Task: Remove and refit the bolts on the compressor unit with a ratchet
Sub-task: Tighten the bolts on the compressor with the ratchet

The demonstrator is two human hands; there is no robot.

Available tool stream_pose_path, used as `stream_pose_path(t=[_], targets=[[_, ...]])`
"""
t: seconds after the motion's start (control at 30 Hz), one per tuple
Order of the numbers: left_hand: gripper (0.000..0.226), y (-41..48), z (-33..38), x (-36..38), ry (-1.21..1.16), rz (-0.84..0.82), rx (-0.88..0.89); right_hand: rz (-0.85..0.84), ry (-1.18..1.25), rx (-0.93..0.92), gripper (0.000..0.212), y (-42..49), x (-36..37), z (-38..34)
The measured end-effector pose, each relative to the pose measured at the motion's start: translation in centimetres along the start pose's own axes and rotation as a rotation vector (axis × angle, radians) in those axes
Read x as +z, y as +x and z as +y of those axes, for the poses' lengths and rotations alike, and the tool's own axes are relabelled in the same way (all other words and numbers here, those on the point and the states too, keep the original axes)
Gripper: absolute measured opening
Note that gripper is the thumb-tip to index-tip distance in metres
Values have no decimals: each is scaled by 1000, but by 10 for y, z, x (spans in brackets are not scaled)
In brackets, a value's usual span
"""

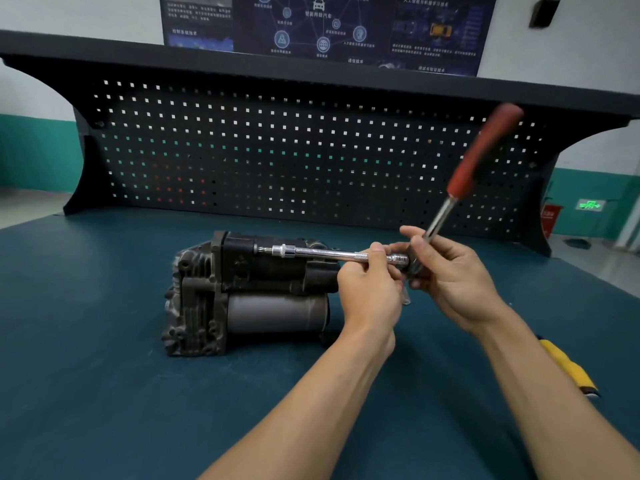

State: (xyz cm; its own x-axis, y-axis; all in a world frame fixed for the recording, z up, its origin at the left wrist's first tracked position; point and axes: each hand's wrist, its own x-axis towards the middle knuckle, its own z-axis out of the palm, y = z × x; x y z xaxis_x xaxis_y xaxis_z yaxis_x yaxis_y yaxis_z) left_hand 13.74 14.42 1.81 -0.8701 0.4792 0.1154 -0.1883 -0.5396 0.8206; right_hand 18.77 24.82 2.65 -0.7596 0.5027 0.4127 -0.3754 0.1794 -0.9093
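A dark grey compressor unit (242, 292) lies on the blue-green bench mat (104, 375). A chrome extension bar (329, 253) with a socket (284, 251) at its tip runs level to the top of the compressor, where a bolt (258, 250) sits. My left hand (372, 289) pinches the bar near its right end. My right hand (450, 271) grips the ratchet head and the lower shaft. The ratchet's red handle (485, 150) points up and to the right and is blurred.
A black pegboard (277, 150) stands behind the bench under a dark shelf. A yellow and black tool (568, 368) lies on the mat by my right forearm. A small clear object (407, 297) shows between my hands.
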Motion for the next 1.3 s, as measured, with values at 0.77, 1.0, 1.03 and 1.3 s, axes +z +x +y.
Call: stream_pose_path(t=[0.77,1.0,1.03,1.3], targets=[[30,-2,6,-5,-65,-34,-60,-113,254,133,25,-2,-13,-5],[26,0,10,-3,-85,-24,-81,-221,156,-9,27,-4,-18,-5],[26,0,10,-3,-93,-24,-83,-238,139,-21,29,-4,-18,-4],[28,1,11,-1,-135,-31,-72,-293,111,-74,33,-1,-18,6]])
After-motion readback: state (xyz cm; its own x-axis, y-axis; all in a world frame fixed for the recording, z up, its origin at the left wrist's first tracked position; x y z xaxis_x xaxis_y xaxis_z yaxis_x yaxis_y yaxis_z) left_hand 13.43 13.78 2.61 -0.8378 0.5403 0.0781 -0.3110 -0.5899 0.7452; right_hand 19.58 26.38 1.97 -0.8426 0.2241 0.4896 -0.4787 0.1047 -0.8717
